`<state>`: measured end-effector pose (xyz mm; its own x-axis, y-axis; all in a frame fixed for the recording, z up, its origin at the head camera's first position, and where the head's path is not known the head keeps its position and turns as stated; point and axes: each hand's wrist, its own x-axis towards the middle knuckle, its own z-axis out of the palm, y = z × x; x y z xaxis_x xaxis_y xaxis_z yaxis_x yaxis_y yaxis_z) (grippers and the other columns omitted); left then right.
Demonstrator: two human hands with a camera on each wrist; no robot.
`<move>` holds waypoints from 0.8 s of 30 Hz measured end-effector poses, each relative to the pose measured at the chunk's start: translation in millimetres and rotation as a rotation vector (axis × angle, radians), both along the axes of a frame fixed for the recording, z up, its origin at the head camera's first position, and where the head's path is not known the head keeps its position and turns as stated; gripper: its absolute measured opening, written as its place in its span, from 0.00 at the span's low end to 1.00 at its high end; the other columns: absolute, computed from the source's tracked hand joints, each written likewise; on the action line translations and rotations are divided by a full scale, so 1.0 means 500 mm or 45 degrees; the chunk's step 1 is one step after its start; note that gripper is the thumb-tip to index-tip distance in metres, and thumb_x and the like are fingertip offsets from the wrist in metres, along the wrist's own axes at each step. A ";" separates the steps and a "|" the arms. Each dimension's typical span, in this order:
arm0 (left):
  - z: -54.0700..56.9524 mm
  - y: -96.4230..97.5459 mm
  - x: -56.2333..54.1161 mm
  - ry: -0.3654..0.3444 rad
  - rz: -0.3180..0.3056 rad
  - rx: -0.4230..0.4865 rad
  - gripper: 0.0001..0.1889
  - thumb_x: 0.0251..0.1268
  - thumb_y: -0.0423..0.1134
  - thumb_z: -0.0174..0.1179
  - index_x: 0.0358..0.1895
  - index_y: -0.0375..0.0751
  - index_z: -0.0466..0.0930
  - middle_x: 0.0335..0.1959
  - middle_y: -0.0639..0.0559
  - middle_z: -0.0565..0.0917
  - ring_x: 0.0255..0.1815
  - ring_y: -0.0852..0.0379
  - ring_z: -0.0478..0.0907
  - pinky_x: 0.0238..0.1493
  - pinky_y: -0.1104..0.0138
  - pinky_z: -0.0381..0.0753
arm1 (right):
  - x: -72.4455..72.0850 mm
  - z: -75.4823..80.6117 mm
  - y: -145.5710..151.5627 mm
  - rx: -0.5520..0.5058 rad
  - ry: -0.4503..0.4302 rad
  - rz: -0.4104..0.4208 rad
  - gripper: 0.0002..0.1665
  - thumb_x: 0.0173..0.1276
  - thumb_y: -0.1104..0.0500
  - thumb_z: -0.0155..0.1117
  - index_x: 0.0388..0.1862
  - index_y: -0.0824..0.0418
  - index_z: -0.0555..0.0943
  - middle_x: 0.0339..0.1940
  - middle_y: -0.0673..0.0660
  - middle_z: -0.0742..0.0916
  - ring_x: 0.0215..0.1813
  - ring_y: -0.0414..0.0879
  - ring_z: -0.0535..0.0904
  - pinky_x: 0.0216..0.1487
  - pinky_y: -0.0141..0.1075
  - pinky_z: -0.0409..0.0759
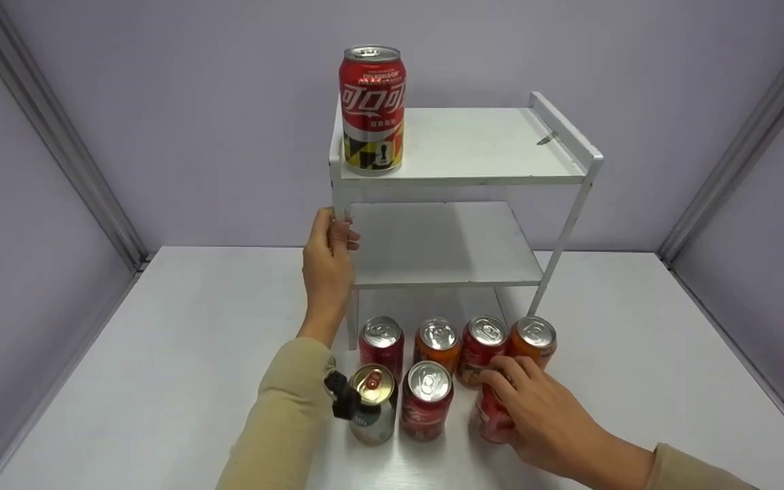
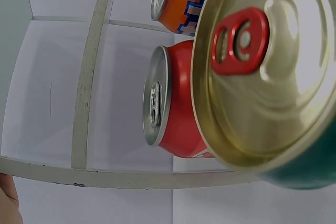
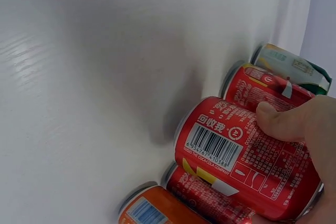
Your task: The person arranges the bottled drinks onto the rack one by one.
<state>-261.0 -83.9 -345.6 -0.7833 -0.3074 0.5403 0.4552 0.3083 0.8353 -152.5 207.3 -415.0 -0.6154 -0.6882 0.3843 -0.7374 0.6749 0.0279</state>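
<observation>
My left hand [image 1: 327, 269] grips the left front post of a white shelf rack [image 1: 474, 143], just below its top board. In the left wrist view only a bit of this hand [image 2: 8, 203] shows at the lower left edge. My right hand [image 1: 548, 418] holds a red Coca-Cola can [image 3: 236, 156] at the front right of the cans, its thumb across the printed side. A red can [image 1: 426, 408] and a silver-green can [image 1: 373, 415] with a gold lid stand to its left. One red cola can [image 1: 373, 112] stands upright on the top board's left end.
Behind the front cans, a row holds a red can [image 1: 382, 347], an orange can [image 1: 438, 344], another red can [image 1: 484, 347] and another orange can [image 1: 533, 337]. The rack's middle board [image 1: 433, 245] lies above them. Pale walls [image 1: 229, 122] enclose the white table [image 1: 215, 327].
</observation>
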 end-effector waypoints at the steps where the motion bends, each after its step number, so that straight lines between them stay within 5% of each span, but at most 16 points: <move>1: 0.000 0.001 0.000 -0.003 -0.005 -0.001 0.12 0.81 0.39 0.43 0.47 0.35 0.74 0.36 0.44 0.81 0.40 0.47 0.82 0.46 0.59 0.81 | 0.002 0.006 0.001 -0.014 -0.002 -0.023 0.43 0.38 0.55 0.86 0.56 0.57 0.75 0.53 0.55 0.77 0.51 0.50 0.73 0.48 0.43 0.80; 8: 0.001 0.000 0.002 -0.045 -0.025 -0.012 0.11 0.81 0.37 0.43 0.49 0.36 0.74 0.37 0.44 0.81 0.41 0.46 0.82 0.47 0.57 0.81 | 0.005 0.056 0.000 -0.077 0.017 -0.113 0.44 0.39 0.52 0.86 0.57 0.56 0.75 0.54 0.56 0.77 0.52 0.51 0.74 0.43 0.44 0.82; 24: 0.003 -0.007 0.003 -0.070 -0.032 -0.033 0.11 0.81 0.41 0.43 0.48 0.38 0.73 0.36 0.46 0.81 0.41 0.48 0.82 0.48 0.56 0.80 | -0.026 0.164 -0.021 -0.057 0.140 -0.030 0.42 0.42 0.50 0.84 0.56 0.58 0.75 0.50 0.57 0.78 0.48 0.51 0.75 0.34 0.42 0.81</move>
